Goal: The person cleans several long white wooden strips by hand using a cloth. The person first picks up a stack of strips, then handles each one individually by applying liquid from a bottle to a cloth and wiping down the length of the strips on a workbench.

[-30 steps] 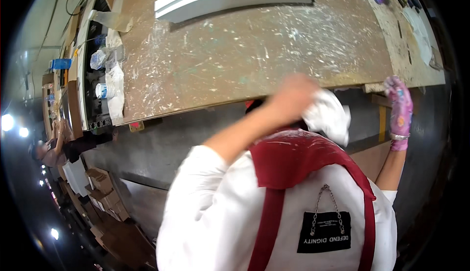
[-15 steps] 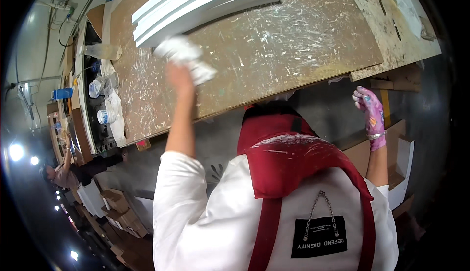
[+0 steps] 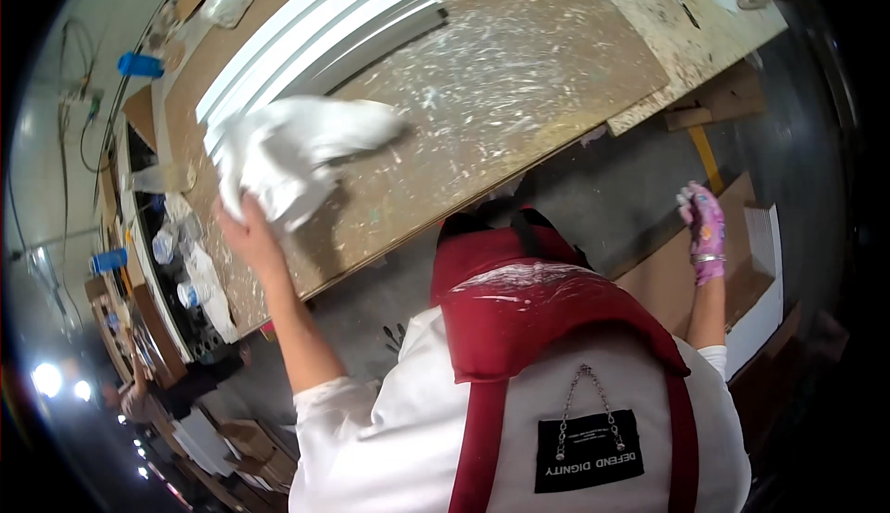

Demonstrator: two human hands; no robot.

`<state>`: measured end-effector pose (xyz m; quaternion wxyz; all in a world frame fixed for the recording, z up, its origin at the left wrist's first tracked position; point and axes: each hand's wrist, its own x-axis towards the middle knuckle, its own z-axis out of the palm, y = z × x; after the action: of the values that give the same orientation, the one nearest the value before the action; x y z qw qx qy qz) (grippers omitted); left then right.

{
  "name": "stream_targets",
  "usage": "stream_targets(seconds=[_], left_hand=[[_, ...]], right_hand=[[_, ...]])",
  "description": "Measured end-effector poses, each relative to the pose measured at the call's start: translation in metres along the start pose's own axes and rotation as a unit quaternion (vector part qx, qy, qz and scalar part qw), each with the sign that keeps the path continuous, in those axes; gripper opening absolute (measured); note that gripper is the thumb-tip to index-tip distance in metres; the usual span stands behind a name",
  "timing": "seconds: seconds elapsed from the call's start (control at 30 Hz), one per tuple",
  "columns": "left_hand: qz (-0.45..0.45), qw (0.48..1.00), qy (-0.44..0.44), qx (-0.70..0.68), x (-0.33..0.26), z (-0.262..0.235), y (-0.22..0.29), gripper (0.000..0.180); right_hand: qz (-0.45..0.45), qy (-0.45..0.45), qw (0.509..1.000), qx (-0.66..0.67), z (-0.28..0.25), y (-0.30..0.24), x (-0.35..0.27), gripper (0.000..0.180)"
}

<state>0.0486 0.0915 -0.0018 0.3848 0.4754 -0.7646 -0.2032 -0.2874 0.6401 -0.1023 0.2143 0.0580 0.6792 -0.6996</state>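
Note:
My bare left hand [image 3: 248, 235] grips the edge of a white cloth [image 3: 278, 156] over the left part of the worktable [image 3: 501, 68]. The cloth is spread and blurred by motion, its far end reaching to the right. Just beyond it lies a stack of long white strips [image 3: 324, 22], partly hidden by the cloth at its near left end. My right hand [image 3: 706, 221] wears a pink patterned glove with a band at the wrist. It hangs off the table's right front side, fingers curled in, with nothing visible in them.
A clear bottle [image 3: 159, 177], a small white tub [image 3: 193, 293] and crumpled plastic [image 3: 165, 244] line the table's left side. A speckled board [image 3: 705, 40] adjoins it at right. An open cardboard box [image 3: 663, 281] stands below my right hand. Another person [image 3: 148, 402] is at far left.
My left hand has moved left and nearer, and the bunched cloth has spread out. My view has turned, so the table and strips sit tilted and farther left. My right hand stays low, fingers still curled.

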Motion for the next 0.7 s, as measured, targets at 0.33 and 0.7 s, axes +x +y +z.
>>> stream_targets(seconds=[0.33, 0.7], left_hand=[[0.354, 0.914, -0.193, -0.037, -0.087, 0.266, 0.112, 0.029], [0.255, 0.885, -0.322, -0.219, -0.004, 0.296, 0.245, 0.038]], right_hand=[[0.111, -0.043, 0.993, 0.023, 0.02, 0.046, -0.014, 0.025], [0.117, 0.207, 0.97, 0.055, -0.119, 0.143, -0.097, 0.031]])
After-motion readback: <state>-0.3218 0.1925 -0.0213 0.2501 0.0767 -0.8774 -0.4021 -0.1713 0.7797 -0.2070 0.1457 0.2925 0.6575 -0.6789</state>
